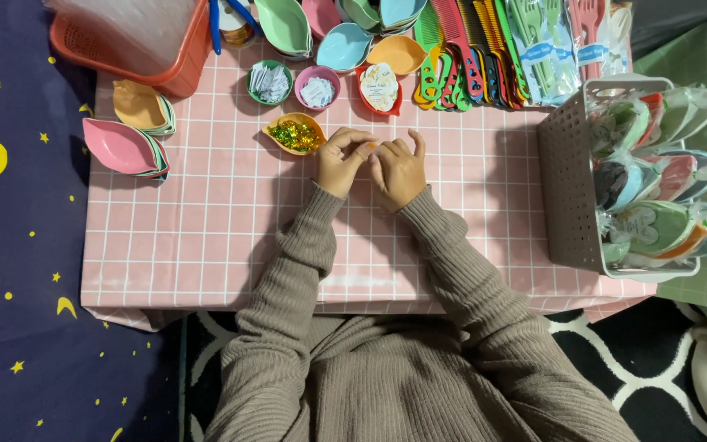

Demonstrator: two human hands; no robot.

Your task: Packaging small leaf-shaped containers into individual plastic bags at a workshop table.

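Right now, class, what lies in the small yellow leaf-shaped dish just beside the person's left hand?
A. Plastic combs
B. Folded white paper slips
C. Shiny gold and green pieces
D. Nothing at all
C: the yellow leaf-shaped dish next to the left hand holds glittering gold and green bits.

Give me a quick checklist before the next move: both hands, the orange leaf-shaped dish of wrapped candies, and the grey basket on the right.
1. Left hand and right hand meet over the pink checked tablecloth: ok.
2. Something held between the fingertips: cannot tell, too small.
3. Orange leaf-shaped dish of green and gold wrapped candies lies just left of the left hand, apart from it: ok.
4. Red leaf-shaped dish with a white card lies beyond the hands: ok.
5. Grey perforated plastic basket holds wrapped dish sets, within the table edge: ok.
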